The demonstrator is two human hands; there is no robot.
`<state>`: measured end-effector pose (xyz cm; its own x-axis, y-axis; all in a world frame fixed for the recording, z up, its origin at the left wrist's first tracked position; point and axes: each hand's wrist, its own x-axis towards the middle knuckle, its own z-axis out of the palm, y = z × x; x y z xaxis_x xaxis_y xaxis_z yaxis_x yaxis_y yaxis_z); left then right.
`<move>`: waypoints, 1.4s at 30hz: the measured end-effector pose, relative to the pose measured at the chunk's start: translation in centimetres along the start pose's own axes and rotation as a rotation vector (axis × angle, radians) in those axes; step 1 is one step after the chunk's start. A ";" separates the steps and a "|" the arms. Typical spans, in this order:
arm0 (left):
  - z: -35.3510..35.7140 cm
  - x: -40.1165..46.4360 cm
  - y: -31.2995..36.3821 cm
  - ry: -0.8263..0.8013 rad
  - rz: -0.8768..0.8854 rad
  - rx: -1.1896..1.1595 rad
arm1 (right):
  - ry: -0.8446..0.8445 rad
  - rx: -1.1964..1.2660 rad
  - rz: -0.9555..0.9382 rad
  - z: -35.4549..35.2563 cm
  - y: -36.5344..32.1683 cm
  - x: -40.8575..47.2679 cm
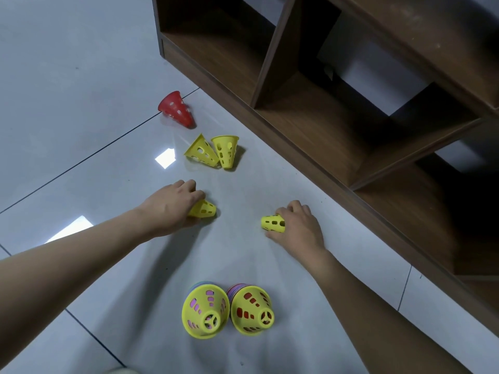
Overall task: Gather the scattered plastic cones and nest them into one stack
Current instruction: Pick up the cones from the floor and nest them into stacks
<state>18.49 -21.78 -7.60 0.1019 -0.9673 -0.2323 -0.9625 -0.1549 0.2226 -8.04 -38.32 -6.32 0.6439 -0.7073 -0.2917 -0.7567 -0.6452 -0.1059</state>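
Perforated plastic cones lie scattered on a grey tiled floor [81,76]. My left hand [170,205] grips a yellow cone [205,209] lying on its side, tip pointing right. A second yellow cone [272,224], tip pointing left, is gripped by my right hand [297,228]. Farther away lie two more yellow cones [201,152] [225,151] touching each other, and a red cone [176,109] beyond them. Close to me stand two nested stacks, each topped by a yellow cone: the left stack [205,310] and the right stack [252,310], side by side.
A brown wooden shelf unit [310,109] with open compartments runs diagonally along the right, its base edge near my right hand. Dark grout lines cross the glossy tiles, with bright light reflections [165,157] on the left.
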 end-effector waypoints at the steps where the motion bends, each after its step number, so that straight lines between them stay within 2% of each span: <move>1: 0.0 0.0 0.0 -0.008 -0.001 0.008 | 0.032 0.108 0.032 -0.1 0.1 -0.7; 4: -0.4 0.1 0.0 -0.052 -0.014 0.090 | 0.117 0.595 0.155 -0.9 -0.7 -3.6; 6: -0.9 0.2 0.2 -0.078 -0.027 0.166 | 0.170 0.733 0.120 -1.9 -1.7 -6.1; 9: -0.8 -0.5 0.8 -0.084 -0.072 0.199 | 0.226 0.841 -0.015 -4.2 -3.4 -10.0; 12: 0.3 -1.7 1.5 -0.013 -0.079 0.240 | 0.283 0.895 -0.042 -6.6 -4.9 -13.8; 16: 1.2 -2.8 1.4 0.012 -0.061 0.235 | 0.294 0.829 -0.138 -6.6 -6.1 -17.7; 19: 0.9 -3.0 1.1 -0.038 -0.131 0.053 | 0.244 0.695 -0.214 -3.6 -5.7 -18.9; 21: 0.3 -3.5 1.3 -0.020 -0.218 -0.227 | 0.171 0.623 -0.239 -1.3 -5.2 -18.8; 24: -1.6 -5.5 2.8 0.236 -0.328 -0.682 | 0.116 0.659 -0.225 0.5 -4.8 -18.3; 27: -3.9 -8.9 4.7 0.532 -0.403 -0.866 | 0.142 0.676 -0.219 0.8 -4.8 -18.0; 30: -5.6 -12.6 7.4 0.658 -0.280 -0.946 | 0.145 0.704 -0.208 0.7 -5.0 -18.0; 34: -4.0 -16.3 11.1 0.704 0.026 -0.992 | 0.141 0.718 -0.179 0.8 -5.3 -18.2; 36: -2.3 -17.5 12.3 0.634 0.138 -1.026 | 0.132 0.712 -0.168 0.7 -5.4 -18.3; 38: -0.8 -18.2 12.8 0.537 0.171 -0.995 | 0.125 0.717 -0.163 0.6 -5.4 -18.4; 42: 1.2 -17.9 12.2 0.382 0.144 -0.732 | 0.120 0.740 -0.158 0.4 -5.5 -18.4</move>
<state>4.66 -6.07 -1.87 0.1952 -0.9687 0.1531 -0.5797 0.0120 0.8147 -15.76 -21.63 -0.74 0.7269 -0.6762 -0.1196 -0.5058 -0.4094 -0.7593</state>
